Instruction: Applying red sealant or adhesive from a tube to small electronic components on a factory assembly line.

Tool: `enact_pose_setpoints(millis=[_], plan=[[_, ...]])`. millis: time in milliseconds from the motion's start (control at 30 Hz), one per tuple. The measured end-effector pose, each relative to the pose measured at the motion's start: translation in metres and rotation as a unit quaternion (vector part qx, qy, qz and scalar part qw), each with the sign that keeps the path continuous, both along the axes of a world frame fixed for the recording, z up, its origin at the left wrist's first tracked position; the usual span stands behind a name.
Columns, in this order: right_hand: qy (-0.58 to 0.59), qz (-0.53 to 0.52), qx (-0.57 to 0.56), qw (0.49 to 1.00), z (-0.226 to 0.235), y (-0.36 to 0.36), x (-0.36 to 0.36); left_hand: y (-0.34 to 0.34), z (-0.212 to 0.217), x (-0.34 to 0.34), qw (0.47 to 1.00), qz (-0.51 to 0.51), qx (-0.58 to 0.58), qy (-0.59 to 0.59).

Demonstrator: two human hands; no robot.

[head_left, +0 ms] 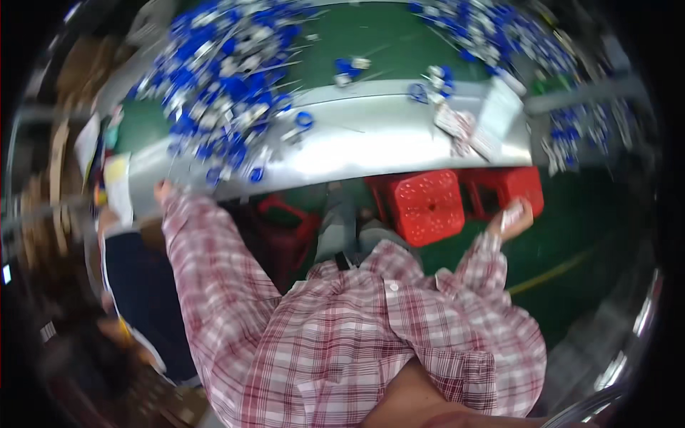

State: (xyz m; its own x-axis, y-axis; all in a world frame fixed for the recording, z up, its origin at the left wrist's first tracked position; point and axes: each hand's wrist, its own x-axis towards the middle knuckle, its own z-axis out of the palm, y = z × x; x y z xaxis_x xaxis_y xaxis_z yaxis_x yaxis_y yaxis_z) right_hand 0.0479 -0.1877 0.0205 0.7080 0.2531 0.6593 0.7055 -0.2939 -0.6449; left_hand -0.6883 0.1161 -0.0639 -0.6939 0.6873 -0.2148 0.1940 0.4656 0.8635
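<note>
My left hand is at the near left edge of the metal worktable, close to a heap of blue and white plastic parts with thin stems. Motion blur hides what its fingers do. Held out to the right, beyond the table's front edge, my right hand is closed around a small white piece with reddish marks. On the table's right part lie a red-and-white packet and a pale flat box or card.
Red plastic stools stand under the table's front edge. A green surface runs along the back, with another blue-and-white heap at the far right. Another person in dark clothing is close on my left, beside a yellowish sheet.
</note>
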Motion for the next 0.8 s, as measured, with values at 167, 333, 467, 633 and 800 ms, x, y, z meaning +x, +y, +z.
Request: enact_pose_setpoints(millis=[167, 333, 467, 633, 800], plan=[[0.186, 0.048, 0.092, 0.977, 0.016, 0.082, -0.034, 0.037, -0.062, -0.154, 0.994, -0.078, -0.05, 0.063], [0.336, 0.067, 0.173, 0.924, 0.037, 0.103, -0.039, 0.084, -0.022, -0.101, 0.982, -0.127, -0.067, 0.119], [0.464, 0.077, 0.219, 0.855, 0.029, 0.119, -0.029, 0.067, 0.062, -0.05, 0.946, -0.046, -0.016, 0.32], [0.471, 0.079, 0.115, 0.871, -0.016, 0.152, -0.009, -0.009, 0.218, 0.188, 0.887, -0.056, 0.355, 0.291], [0.453, 0.138, -0.059, 0.879, -0.032, 0.179, 0.022, -0.038, 0.127, 0.418, 0.8, -0.568, 0.152, -0.121]])
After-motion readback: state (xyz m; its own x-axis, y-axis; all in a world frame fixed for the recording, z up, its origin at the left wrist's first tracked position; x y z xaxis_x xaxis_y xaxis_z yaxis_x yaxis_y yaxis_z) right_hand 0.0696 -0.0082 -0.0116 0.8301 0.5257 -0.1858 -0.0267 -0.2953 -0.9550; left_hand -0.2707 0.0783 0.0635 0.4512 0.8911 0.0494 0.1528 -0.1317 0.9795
